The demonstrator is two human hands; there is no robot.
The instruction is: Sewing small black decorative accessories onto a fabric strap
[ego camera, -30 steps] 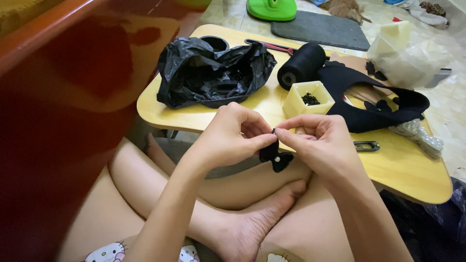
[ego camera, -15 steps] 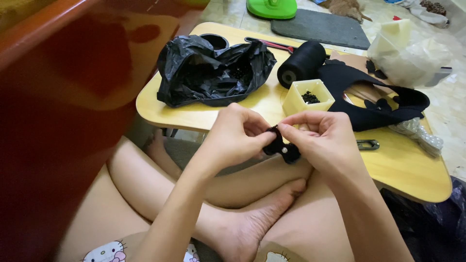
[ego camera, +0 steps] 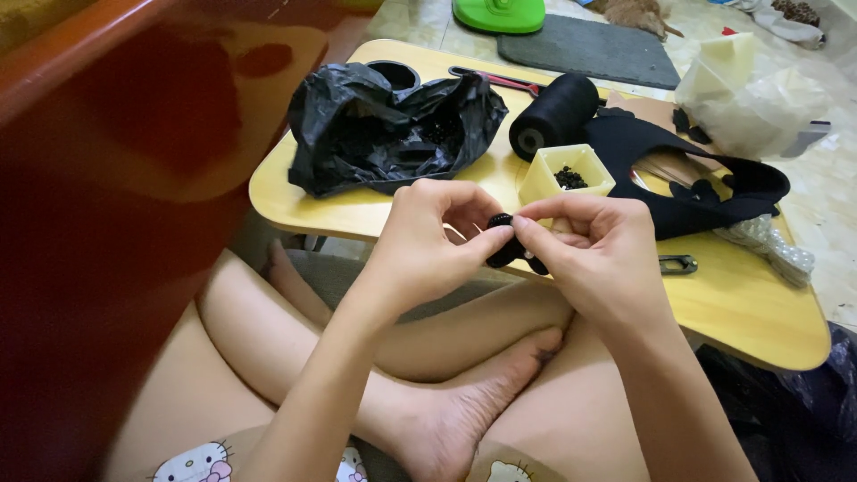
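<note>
The surface (ego camera: 741, 308) is pale wood with a smooth, faintly shiny finish; the black bag (ego camera: 384, 125) on it is thin, crinkled, glossy plastic; the thread spool (ego camera: 553, 116) looks matt and fibrous; the small box (ego camera: 544, 178) is smooth cream plastic; the black cloth piece (ego camera: 678, 170) is soft and matt.

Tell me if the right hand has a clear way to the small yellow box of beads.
Probably yes: the right hand sits just before the yellow box, with nothing between; it is busy pinching a black piece.
</note>
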